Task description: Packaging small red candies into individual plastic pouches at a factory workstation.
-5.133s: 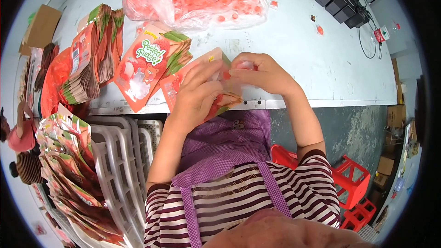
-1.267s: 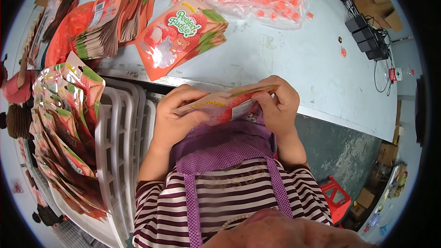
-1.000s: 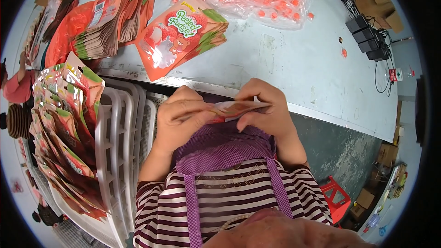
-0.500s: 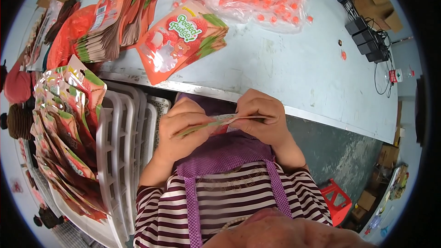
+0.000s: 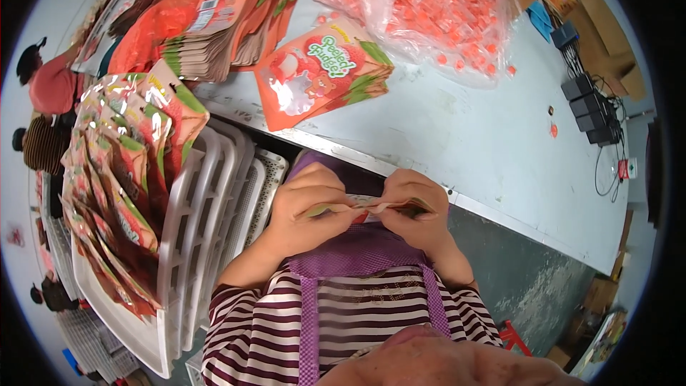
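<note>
Pale table spread from 11 to 4 o'clock. White trays stacked at 8 o'clock, topped with glossy filled pouches toward 9. Clear bag of red-and-clear pieces set at 1 o'clock. Flat pouch stack fanned at 11, smaller pouch pile at 12. Held pouch seen nearly edge-on toward 5 o'clock, just off table edge; its ends pinched between thumbs and curled fingers of left hand and right hand, hands close, pouch bridged between.
</note>
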Motion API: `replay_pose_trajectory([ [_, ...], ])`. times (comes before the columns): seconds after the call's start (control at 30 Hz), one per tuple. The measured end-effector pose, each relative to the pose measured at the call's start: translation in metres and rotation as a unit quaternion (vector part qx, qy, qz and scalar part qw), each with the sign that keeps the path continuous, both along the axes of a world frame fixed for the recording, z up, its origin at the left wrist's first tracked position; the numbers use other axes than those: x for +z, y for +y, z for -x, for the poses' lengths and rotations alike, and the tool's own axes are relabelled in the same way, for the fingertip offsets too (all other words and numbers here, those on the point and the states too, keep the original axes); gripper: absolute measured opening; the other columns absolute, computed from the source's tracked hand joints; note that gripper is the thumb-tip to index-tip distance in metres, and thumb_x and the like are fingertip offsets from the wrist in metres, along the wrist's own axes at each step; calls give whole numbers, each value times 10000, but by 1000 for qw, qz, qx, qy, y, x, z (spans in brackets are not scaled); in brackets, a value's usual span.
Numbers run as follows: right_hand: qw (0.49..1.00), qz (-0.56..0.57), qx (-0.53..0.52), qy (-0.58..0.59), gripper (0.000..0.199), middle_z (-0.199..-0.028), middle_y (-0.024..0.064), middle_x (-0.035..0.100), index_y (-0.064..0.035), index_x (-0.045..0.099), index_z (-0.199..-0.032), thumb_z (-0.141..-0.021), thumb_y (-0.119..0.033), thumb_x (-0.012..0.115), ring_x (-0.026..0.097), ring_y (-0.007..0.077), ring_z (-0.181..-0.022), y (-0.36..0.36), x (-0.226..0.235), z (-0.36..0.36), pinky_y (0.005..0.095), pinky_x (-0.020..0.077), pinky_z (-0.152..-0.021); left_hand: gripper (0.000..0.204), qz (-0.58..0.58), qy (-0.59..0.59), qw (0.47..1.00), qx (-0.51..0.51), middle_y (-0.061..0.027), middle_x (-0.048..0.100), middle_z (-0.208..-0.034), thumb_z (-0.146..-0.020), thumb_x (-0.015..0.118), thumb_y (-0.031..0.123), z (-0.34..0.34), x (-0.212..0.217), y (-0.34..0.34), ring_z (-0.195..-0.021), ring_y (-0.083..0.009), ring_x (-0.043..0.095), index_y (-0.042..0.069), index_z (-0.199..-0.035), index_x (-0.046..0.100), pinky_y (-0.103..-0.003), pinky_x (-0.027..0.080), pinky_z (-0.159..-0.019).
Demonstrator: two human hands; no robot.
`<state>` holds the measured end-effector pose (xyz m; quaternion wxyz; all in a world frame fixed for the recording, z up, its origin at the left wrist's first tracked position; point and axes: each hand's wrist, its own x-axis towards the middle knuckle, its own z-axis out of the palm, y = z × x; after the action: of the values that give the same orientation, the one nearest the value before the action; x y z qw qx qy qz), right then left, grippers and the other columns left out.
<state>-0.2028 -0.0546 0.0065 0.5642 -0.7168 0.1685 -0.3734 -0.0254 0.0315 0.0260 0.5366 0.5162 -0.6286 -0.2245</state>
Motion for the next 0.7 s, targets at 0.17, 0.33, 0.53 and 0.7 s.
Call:
replay_pose_trajectory([
  [0.17,999,-31,-4,29,165,-754,59,583,-14,660,-809,-663,19,727,561,122,-642,-5,5,6,228,439,-566,144,-80,49,995,-32,-79,594,-734,-684,724,40,-4,9,5,-692,-188,557,1,-816,682,-284,442,-616],
  [0.33,999,9,-29,40,172,-780,94,623,-3,643,-793,-649,31,730,610,180,-713,-4,-12,13,251,472,-608,179,-107,55,992,-23,-87,602,-766,-703,729,64,-17,0,17,-709,-194,573,6,-861,669,-287,450,-626],
  [0.53,995,42,-69,58,134,-803,138,627,28,612,-767,-662,99,657,605,181,-738,8,-6,7,248,464,-634,191,-66,48,993,87,-62,597,-720,-624,796,52,-15,-5,37,-655,-158,567,21,-690,620,-258,435,-590],
  [0.7,996,58,-56,40,132,-776,144,619,27,592,-754,-662,114,631,610,197,-728,14,8,1,267,474,-637,210,-42,103,993,49,-34,579,-693,-645,791,117,-19,6,50,-669,-167,542,52,-643,591,-293,399,-610],
])
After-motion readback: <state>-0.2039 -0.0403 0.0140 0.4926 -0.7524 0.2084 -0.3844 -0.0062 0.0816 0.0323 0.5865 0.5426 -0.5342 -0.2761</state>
